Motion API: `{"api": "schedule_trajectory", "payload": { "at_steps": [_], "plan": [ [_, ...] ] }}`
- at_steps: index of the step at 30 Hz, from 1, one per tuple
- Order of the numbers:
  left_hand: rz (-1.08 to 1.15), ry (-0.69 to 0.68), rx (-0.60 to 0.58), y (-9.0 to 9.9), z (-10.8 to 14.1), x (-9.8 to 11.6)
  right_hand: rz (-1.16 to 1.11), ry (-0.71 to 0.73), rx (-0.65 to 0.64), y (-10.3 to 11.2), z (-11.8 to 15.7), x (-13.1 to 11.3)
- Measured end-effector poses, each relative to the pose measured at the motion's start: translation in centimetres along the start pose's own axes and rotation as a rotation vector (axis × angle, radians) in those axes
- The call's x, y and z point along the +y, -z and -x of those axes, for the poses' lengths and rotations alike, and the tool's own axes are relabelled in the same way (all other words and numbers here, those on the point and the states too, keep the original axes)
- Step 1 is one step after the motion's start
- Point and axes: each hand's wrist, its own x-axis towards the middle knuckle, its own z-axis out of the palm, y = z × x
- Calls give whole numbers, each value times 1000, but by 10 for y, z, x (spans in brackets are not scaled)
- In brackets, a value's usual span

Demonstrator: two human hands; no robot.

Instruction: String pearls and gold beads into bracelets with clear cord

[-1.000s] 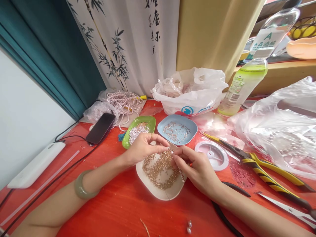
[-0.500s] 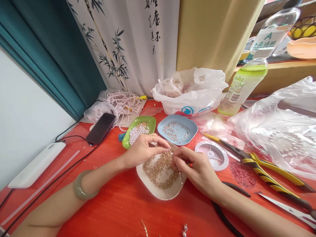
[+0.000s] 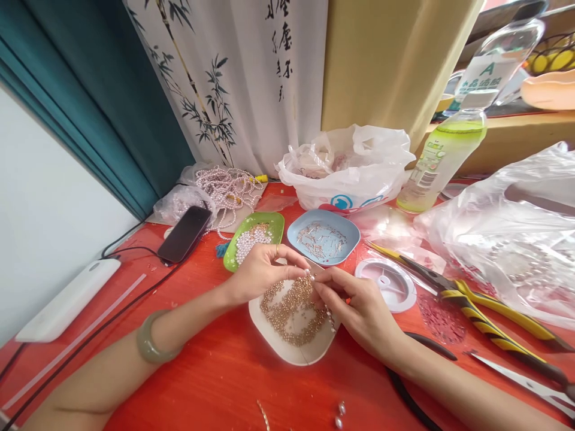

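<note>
My left hand [image 3: 263, 272] reaches over the far edge of a white dish [image 3: 265, 341], its thumb and forefinger closed at a small white pearl bead [image 3: 308, 272]. Right beside it my right hand [image 3: 353, 296] pinches a strand of beads [image 3: 330, 321], which hangs below its fingers along the dish's right side. The fingertips of both hands almost meet. Many small gold beads [image 3: 291, 320] lie in the dish below. Behind my left hand stands a green dish [image 3: 230, 257] with white pearls and some gold beads. A blue dish [image 3: 297, 222] behind holds thin metal pins.
To the right are a clear spool [image 3: 385, 284], yellow-and-black pliers [image 3: 489, 323], scissors [image 3: 516, 371] and a plastic bag [image 3: 498, 221]. A bottle [image 3: 442, 161] and a white bag [image 3: 345, 173] stand behind. A phone [image 3: 185, 233] and bundled pearl strands [image 3: 224, 185] lie left.
My hands have barely moved. The pearl bead at my left fingertips shows a little more clearly now. The dishes and tools lie as before.
</note>
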Motion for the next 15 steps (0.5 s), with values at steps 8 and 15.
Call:
{"api": "schedule_trajectory", "payload": {
  "at_steps": [8,15],
  "plan": [
    [13,6,-13,2,-2,-1,8,-12,18,0,0,1],
    [110,80,-29,1,-2,-4,9,-17,16,0,0,1]
  ]
}}
